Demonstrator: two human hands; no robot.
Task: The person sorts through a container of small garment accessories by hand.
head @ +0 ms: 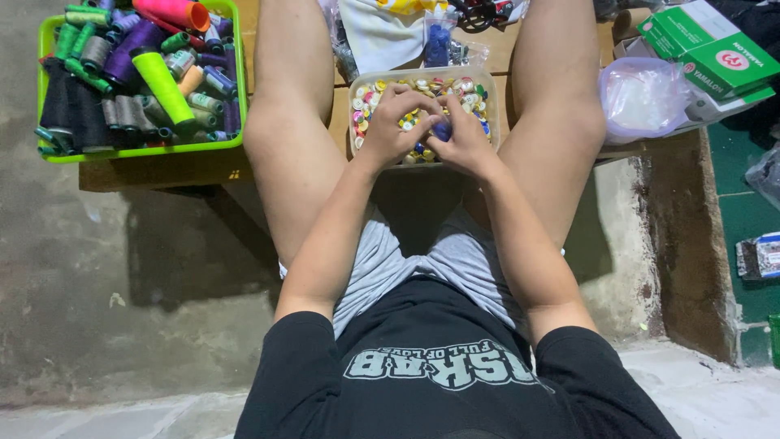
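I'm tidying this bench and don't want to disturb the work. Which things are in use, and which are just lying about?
In use: left hand, right hand, clear tub of buttons, small blue piece pinched between them.

Lying about: green basket of thread spools, green boxes, plastic bag.

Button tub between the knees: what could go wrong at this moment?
The clear tub of mixed buttons sits at the front edge of the low wooden bench; a push from either hand could tip it off. Both hands, left and right, pinch a small blue item over the tub; it could slip and vanish among the buttons. The green tray of thread spools overhangs the bench edge and might fall if bumped.
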